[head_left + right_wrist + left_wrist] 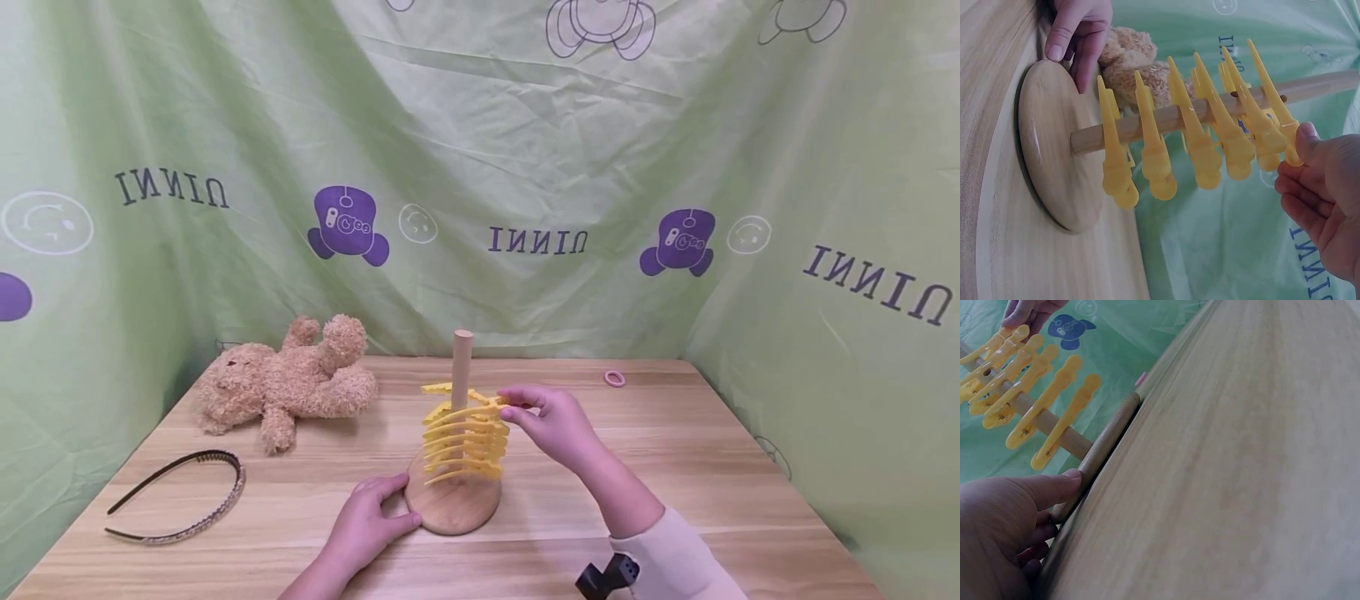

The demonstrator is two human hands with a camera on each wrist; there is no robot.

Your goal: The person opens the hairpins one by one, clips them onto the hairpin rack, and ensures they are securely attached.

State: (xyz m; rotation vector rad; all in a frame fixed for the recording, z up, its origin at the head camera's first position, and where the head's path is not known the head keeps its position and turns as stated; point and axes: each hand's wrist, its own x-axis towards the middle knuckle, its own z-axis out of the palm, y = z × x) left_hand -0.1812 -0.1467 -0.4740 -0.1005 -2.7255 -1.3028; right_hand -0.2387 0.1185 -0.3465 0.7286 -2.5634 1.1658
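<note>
A wooden stand has a round base and an upright post. Several yellow hair clips are stacked one above another along the post. My left hand grips the left rim of the base between thumb and fingers; the left wrist view shows the thumb against the edge. At the top of the stack, my right hand pinches the end of the uppermost hair clip between thumb and fingers. In the head view that clip's jaws are spread on either side of the post.
A curly brown teddy bear lies on its back at the far left of the wooden table. Nearer the left edge is a dark headband. A small pink ring lies at the back right. Green printed cloth surrounds the table.
</note>
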